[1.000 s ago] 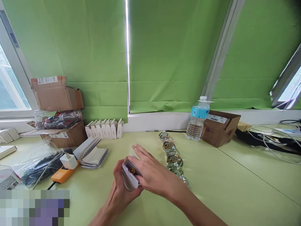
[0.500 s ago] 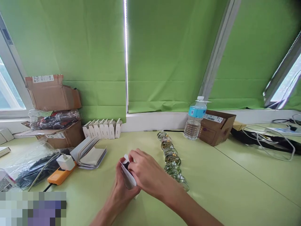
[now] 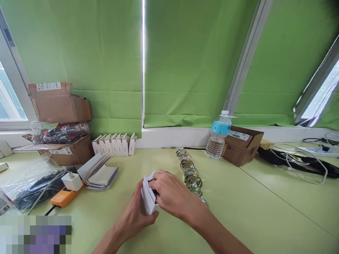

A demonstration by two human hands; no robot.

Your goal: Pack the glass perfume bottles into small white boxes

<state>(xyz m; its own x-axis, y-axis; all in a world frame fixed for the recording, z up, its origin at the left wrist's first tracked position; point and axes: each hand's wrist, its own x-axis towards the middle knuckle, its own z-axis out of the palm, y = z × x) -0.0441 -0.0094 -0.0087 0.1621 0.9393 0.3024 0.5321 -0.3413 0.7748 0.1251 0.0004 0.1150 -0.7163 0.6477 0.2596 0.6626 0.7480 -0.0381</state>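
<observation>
My left hand (image 3: 132, 218) is wrapped round a small white cardboard box (image 3: 148, 198), its thumb under the lower end. The box is tilted and open along its right side, with a pointed flap at the top. My right hand (image 3: 173, 194) reaches over from the right, fingers curled together at the opening. A bit of something dark shows inside there; the fingers hide most of it. To the right of my hands, a row of shiny packets (image 3: 191, 173) with green and gold contents runs away from me over the green table.
Several slim white boxes (image 3: 113, 145) stand in a row by the wall. On the left are folded white card (image 3: 102, 174), an orange power strip (image 3: 66, 196) and stacked cartons (image 3: 57, 106). A water bottle (image 3: 218, 135) and brown carton (image 3: 242, 146) stand at back right.
The white box has shifted slightly right and turned, showing more of its side. My right fingers have moved lower along its opening. My left hand's grip stays on the box.
</observation>
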